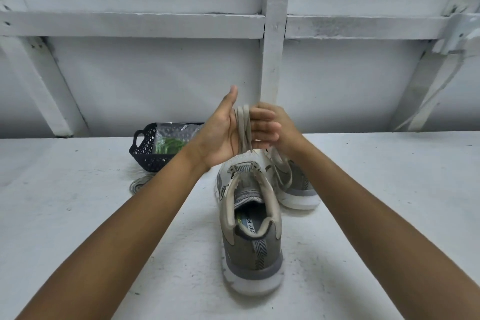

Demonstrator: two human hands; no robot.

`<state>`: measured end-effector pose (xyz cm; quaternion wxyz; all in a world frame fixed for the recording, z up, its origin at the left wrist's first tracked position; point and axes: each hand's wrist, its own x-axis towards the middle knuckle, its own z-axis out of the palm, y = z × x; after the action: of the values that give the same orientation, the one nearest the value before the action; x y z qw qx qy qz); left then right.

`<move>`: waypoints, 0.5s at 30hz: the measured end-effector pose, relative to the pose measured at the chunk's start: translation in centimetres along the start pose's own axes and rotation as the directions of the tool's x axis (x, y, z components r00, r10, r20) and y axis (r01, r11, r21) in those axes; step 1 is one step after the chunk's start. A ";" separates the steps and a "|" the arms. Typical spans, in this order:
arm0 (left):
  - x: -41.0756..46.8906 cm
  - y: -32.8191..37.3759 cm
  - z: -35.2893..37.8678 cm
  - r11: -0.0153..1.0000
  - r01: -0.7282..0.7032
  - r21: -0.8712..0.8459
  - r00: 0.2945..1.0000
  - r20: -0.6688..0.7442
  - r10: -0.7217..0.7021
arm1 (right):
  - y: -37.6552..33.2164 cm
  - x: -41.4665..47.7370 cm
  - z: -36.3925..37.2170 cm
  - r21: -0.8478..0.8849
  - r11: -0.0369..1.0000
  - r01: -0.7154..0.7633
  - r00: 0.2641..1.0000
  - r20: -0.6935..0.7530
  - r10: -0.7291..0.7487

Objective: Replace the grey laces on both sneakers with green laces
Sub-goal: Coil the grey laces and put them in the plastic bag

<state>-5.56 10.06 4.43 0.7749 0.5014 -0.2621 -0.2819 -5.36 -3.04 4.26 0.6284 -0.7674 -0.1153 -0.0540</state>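
Note:
Two grey sneakers stand on the white table. The near sneaker (249,241) has its heel toward me and shows no lace in its eyelets. The far sneaker (298,189) sits behind it to the right, with a loose grey lace across it. My left hand (220,132) is raised above the shoes, thumb up and fingers straight. A grey lace (245,127) is looped around those fingers and hangs down to the shoes. My right hand (287,125) is just behind the left hand, and its fingertips pinch the lace at the top of the loops.
A dark perforated basket (145,148) stands at the back left of the table and holds a clear bag of green laces (170,144). A coiled grey lace (139,183) lies on the table in front of the basket. A white framed wall rises behind the table.

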 end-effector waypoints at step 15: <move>0.4 0.4 -3.0 0.997 -0.075 -0.007 0.951 -0.300 0.070 | -2.4 -7.3 0.9 -0.348 0.906 0.241 0.951 0.269 -0.149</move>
<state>-3.19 11.80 3.79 0.8201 0.5212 -0.1572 -0.1764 -13.03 -2.53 4.70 0.4425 -0.8590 -0.2533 -0.0463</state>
